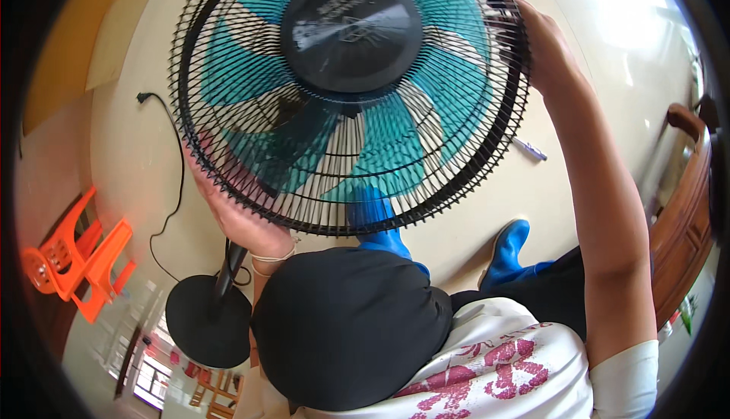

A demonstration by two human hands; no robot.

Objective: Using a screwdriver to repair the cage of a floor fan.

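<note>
A black standing fan (351, 31) with teal blades faces up before me behind its round wire grille. My right hand (541, 45) grips the right edge of the grille, fingers curled around the rim. Along the lower left rim, my left hand (232, 206) holds the grille, its fingers partly seen through the wires. A pale band circles the left wrist. Below that hand, the fan's black pole (229, 268) runs down to a round black base (207, 324) on the floor.
A black power cord (179, 191) with its plug lies on the floor at left. Orange plastic stools (84, 259) stand farther left. Beyond the grille's right edge lies a pen (530, 148). Carved wooden furniture (684, 229) lines the right. My blue boots (508, 250) are below the fan.
</note>
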